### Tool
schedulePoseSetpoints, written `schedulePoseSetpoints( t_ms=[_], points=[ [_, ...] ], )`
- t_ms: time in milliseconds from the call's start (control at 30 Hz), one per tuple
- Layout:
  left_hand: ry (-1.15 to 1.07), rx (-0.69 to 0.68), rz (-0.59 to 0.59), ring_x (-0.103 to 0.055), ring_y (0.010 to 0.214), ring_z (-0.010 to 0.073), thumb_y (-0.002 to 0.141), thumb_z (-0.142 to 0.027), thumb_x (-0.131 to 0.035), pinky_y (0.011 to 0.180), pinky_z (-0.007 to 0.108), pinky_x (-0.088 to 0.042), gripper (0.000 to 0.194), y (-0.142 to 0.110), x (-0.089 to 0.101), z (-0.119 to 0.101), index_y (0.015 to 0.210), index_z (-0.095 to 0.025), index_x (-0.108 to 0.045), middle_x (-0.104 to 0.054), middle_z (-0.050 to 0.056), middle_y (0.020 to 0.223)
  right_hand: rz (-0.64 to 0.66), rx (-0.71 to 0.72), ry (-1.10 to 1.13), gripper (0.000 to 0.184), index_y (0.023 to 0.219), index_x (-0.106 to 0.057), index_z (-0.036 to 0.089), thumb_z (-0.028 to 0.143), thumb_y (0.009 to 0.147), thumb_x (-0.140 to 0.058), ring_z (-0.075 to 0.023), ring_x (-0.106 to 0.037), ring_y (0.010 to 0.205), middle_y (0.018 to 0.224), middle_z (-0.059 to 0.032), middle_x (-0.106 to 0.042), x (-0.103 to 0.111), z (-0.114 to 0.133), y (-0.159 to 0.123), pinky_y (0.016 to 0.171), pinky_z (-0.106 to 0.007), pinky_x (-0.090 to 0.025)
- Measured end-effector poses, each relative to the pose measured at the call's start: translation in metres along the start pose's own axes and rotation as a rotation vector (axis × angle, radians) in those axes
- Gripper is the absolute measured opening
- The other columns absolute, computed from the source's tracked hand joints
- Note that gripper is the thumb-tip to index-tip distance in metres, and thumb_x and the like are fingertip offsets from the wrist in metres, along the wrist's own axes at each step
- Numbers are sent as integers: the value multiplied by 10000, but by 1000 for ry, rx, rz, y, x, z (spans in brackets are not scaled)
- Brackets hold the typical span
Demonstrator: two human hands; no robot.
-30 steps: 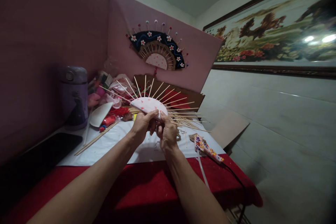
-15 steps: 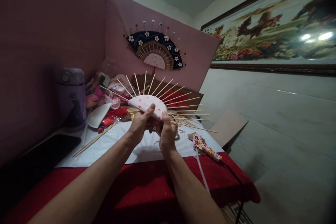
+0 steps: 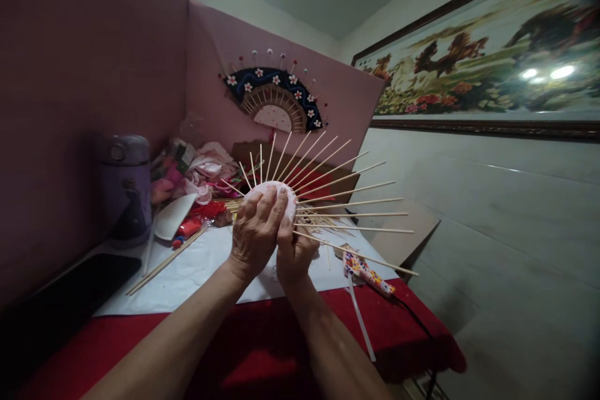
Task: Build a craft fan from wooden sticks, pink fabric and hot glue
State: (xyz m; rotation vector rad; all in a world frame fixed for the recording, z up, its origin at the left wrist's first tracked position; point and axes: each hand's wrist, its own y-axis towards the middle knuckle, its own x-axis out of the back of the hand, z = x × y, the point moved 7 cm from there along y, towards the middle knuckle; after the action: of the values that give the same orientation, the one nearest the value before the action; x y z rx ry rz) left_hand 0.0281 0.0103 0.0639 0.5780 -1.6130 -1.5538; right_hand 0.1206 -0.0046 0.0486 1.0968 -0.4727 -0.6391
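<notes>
Between my hands, above the table, is a fan frame: a pale pink half-round base with red spots and several thin wooden sticks fanning out from it. My left hand lies over the front of the base, its fingers pressed together across the fabric, hiding much of it. My right hand grips the lower right part of the base, thumb up on the front and the other fingers curled behind. The frame is tilted, with its longest sticks reaching toward the right.
A flowered glue gun with a cord lies at the table's right edge. Loose sticks lie behind my hands. On the left are a purple bottle, a white dish and a dark flat object. A finished fan hangs behind.
My left hand has shifted from pinching the lower edge to lying across the front of the base. The fan frame has turned, its right-hand sticks now reaching farther right and lower.
</notes>
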Motion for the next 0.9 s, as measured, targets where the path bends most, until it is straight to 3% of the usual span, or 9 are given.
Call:
schedulePoseSetpoints(
  t_ms=[133, 233, 367, 567, 733, 900],
  points=[
    [-86, 50, -51, -504, 1210, 290, 906, -231, -433, 1016, 428, -375, 440, -1, 5, 14, 1323, -114, -513, -603, 163, 1277, 63, 194, -9, 256, 738, -603, 167, 307, 904, -468, -114, -525, 543, 606, -3, -588, -2, 18, -2, 571, -239, -408],
    [-213, 147, -128, -546, 1163, 258, 913, -245, -439, 993, 409, -401, 407, 8, 12, 28, 1297, -149, -532, -632, 137, 1237, 44, 178, -3, 189, 880, -613, 163, 273, 919, -465, -108, -556, 575, 680, -8, -626, -4, 15, -2, 587, -227, -422],
    [-307, 272, -265, -597, 1085, 226, 907, -259, -488, 921, 363, -441, 334, 34, 30, 43, 1213, -164, -583, -665, 111, 1164, -33, 136, -39, 133, 905, -595, 164, 228, 919, -478, -108, -566, 601, 712, -7, -630, -2, 10, 0, 602, -231, -424],
    [-79, 43, -136, -598, 1004, 249, 890, -223, -500, 908, 418, -361, 196, 79, 45, 11, 1010, -201, -653, -713, 64, 1042, -64, 286, 21, 113, 855, -563, 183, 129, 883, -468, -143, -567, 688, 723, -30, -602, 3, 22, -3, 617, -265, -432],
    [-93, -61, -21, -614, 888, 219, 879, -187, -516, 865, 397, -351, 188, 88, 21, -8, 970, -227, -676, -730, 37, 922, -146, 342, 38, 106, 904, -560, 176, 110, 869, -484, -170, -553, 754, 793, -64, -594, 12, 28, -4, 639, -305, -452],
    [-183, -195, 99, -610, 807, 195, 836, -196, -585, 833, 377, -363, 284, 100, -6, -13, 1101, -258, -665, -715, 29, 903, -252, 282, -20, 138, 971, -575, 168, 122, 876, -487, -202, -553, 888, 923, -95, -562, 23, 21, 2, 756, -388, -471]
  ],
)
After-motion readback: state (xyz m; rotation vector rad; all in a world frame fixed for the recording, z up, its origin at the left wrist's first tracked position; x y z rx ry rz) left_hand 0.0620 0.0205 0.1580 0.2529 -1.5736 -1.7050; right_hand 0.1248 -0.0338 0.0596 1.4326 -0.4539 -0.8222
